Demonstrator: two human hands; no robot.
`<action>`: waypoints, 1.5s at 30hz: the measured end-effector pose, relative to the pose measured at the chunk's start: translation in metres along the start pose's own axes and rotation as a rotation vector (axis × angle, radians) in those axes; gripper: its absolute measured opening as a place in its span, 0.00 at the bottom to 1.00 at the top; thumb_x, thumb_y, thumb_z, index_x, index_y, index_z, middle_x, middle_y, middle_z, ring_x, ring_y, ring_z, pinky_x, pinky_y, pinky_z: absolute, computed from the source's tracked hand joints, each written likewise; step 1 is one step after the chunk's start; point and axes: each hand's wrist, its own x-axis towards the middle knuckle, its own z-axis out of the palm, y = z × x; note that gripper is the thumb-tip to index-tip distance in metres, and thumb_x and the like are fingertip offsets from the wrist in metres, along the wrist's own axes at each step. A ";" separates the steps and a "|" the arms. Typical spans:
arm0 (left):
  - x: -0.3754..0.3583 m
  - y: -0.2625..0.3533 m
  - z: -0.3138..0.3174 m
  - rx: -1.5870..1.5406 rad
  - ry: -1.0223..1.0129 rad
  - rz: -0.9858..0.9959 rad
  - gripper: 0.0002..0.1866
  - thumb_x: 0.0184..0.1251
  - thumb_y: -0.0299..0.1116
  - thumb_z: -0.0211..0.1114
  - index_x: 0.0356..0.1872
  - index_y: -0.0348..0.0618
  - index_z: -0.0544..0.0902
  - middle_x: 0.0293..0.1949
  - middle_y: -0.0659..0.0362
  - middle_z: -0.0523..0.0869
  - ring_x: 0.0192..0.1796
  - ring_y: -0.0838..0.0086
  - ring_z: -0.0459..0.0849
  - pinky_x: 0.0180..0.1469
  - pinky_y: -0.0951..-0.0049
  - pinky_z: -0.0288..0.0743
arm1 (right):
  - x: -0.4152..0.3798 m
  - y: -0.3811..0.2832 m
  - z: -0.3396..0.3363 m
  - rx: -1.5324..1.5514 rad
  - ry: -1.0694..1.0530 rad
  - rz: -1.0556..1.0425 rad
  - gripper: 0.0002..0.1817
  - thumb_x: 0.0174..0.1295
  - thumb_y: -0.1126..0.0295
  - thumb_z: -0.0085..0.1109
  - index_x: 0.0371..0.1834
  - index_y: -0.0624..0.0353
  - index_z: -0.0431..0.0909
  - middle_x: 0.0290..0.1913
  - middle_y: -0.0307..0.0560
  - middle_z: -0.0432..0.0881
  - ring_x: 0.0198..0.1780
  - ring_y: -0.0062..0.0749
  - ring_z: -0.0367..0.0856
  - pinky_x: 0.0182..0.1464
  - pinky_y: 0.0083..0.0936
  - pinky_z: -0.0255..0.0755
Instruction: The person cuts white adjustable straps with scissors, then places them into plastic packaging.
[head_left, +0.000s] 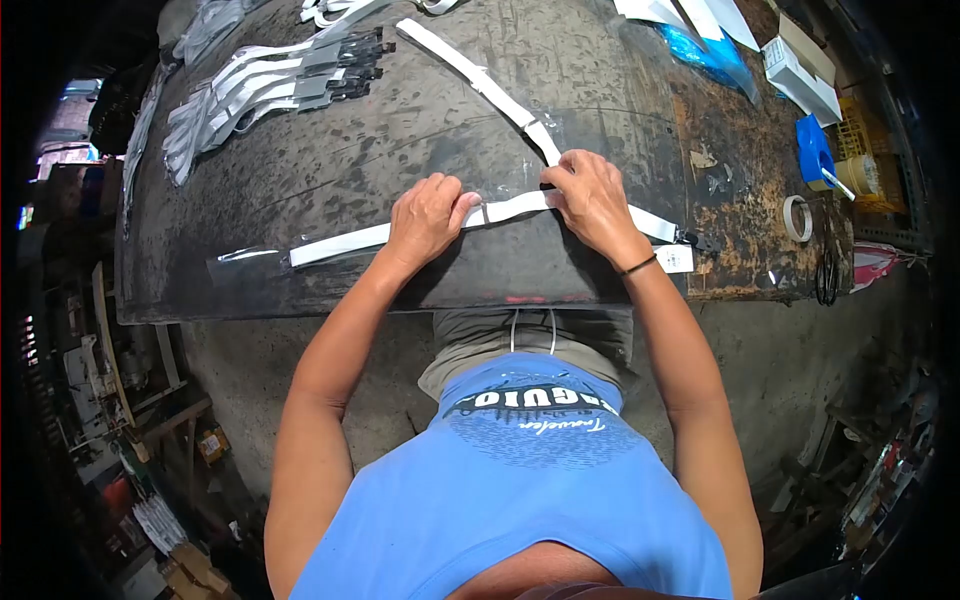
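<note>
A long white strap [345, 243] lies crosswise near the table's front edge, with a black buckle [700, 241] at its right end and clear plastic past its left end. My left hand [428, 218] is closed on the strap left of its middle, beside a small dark band round it. Further right, my right hand [590, 200] pinches the same strap, thumb and fingertips together. A second white strap [480, 82] runs diagonally from the far side down to my right hand; whether those fingers also grip it is hidden. A white tag [675, 260] lies beside my right wrist.
Several white straps with dark ends [290, 80] are piled at the back left of the worn table [420, 130]. Blue plastic [710, 60], a white box [800, 80], a blue tape dispenser [815, 152] and a tape roll [797, 218] lie along the right side.
</note>
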 end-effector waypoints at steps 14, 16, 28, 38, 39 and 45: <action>0.020 -0.001 -0.004 -0.010 -0.140 -0.190 0.19 0.70 0.49 0.56 0.32 0.41 0.73 0.27 0.43 0.83 0.35 0.41 0.81 0.35 0.46 0.73 | -0.063 -0.042 -0.030 -0.012 -0.218 -0.071 0.31 0.57 0.55 0.64 0.59 0.63 0.70 0.64 0.57 0.68 0.68 0.54 0.62 0.68 0.52 0.53; 0.027 -0.003 -0.008 -0.042 -0.187 -0.206 0.20 0.70 0.50 0.55 0.32 0.41 0.74 0.28 0.42 0.83 0.36 0.41 0.81 0.37 0.45 0.72 | -0.072 -0.048 -0.017 -0.129 -0.259 -0.025 0.37 0.57 0.50 0.62 0.63 0.65 0.66 0.67 0.58 0.64 0.71 0.55 0.58 0.69 0.54 0.50; 0.035 -0.014 -0.010 -0.217 -0.323 -0.218 0.23 0.70 0.50 0.55 0.32 0.36 0.76 0.30 0.44 0.82 0.34 0.50 0.79 0.39 0.56 0.71 | -0.031 -0.159 -0.017 0.807 -0.577 -0.381 0.15 0.61 0.63 0.60 0.48 0.56 0.80 0.48 0.52 0.83 0.51 0.47 0.81 0.53 0.39 0.75; 0.017 0.002 0.001 0.000 -0.137 -0.109 0.16 0.71 0.47 0.56 0.35 0.42 0.75 0.31 0.47 0.83 0.37 0.45 0.82 0.37 0.50 0.73 | -0.007 0.008 -0.001 -0.076 0.044 -0.048 0.15 0.54 0.73 0.63 0.46 0.49 0.79 0.55 0.48 0.75 0.61 0.46 0.69 0.60 0.48 0.63; 0.015 0.002 0.002 0.005 -0.139 -0.111 0.16 0.71 0.47 0.56 0.35 0.42 0.75 0.31 0.47 0.83 0.37 0.45 0.82 0.37 0.50 0.73 | -0.006 0.007 0.004 -0.092 0.038 -0.015 0.15 0.54 0.73 0.64 0.46 0.48 0.79 0.55 0.48 0.74 0.62 0.47 0.68 0.62 0.51 0.61; 0.022 0.005 0.008 0.029 -0.039 -0.035 0.16 0.69 0.45 0.58 0.32 0.42 0.74 0.26 0.49 0.81 0.33 0.47 0.81 0.35 0.51 0.74 | -0.005 0.010 0.009 0.060 0.007 -0.033 0.18 0.52 0.74 0.66 0.48 0.53 0.79 0.54 0.49 0.75 0.59 0.46 0.72 0.61 0.39 0.64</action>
